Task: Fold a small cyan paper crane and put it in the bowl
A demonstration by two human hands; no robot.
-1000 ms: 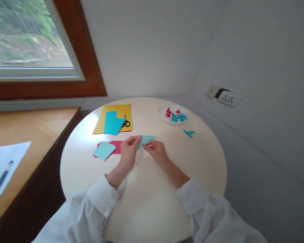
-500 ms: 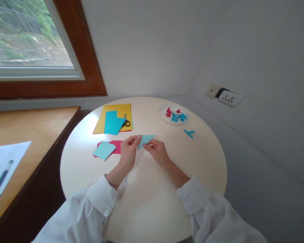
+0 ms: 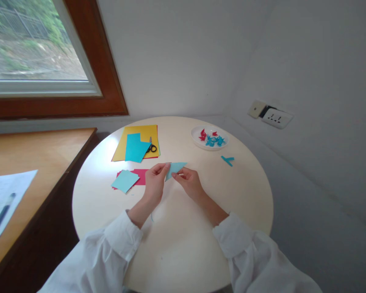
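Between my hands, above the middle of the round table, is a light-blue paper triangle [image 3: 177,168], which looks folded. My left hand [image 3: 155,181] pinches its left side between thumb and fingers. Thumb and fingers of my right hand [image 3: 188,182] close on its lower right edge. Left of my left hand lies a light-blue paper square [image 3: 125,181] on top of pink paper sheets [image 3: 141,177], which my left hand partly covers.
Yellow paper [image 3: 118,148], a cut blue sheet [image 3: 133,148] and black-handled scissors [image 3: 153,148] lie at back left. A white dish [image 3: 197,141] with red and blue folded paper pieces stands at back right, blue strips [image 3: 227,160] nearer. A wooden desk [image 3: 49,150] adjoins at left.
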